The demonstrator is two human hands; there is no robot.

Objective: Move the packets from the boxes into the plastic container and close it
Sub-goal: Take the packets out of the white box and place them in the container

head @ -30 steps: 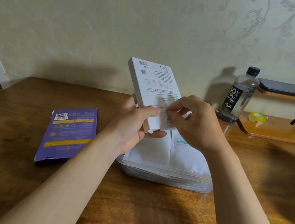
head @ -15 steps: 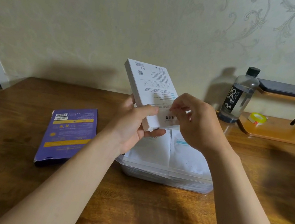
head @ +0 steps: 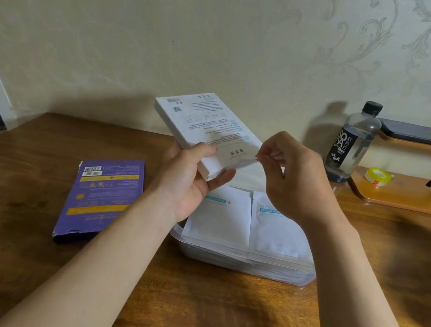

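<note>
Tilted flatter than before, the white box [head: 209, 125] is held above the plastic container [head: 248, 264], which holds white packets [head: 222, 216]. The left hand [head: 188, 181] grips the box's near end. The right hand [head: 289, 179] pinches its near right corner. A purple box [head: 105, 195] lies to the left on the table [head: 209, 321].

One wide-angle view sits at the person's head, facing forward and slightly down across the wooden bench [head: 19, 258] toward the patterned wall [head: 116, 30]. It is close: both forearms enter from the bottom edge, with the left hand [head: 184, 186] and right hand [head: 291, 182] mid-frame.
</note>
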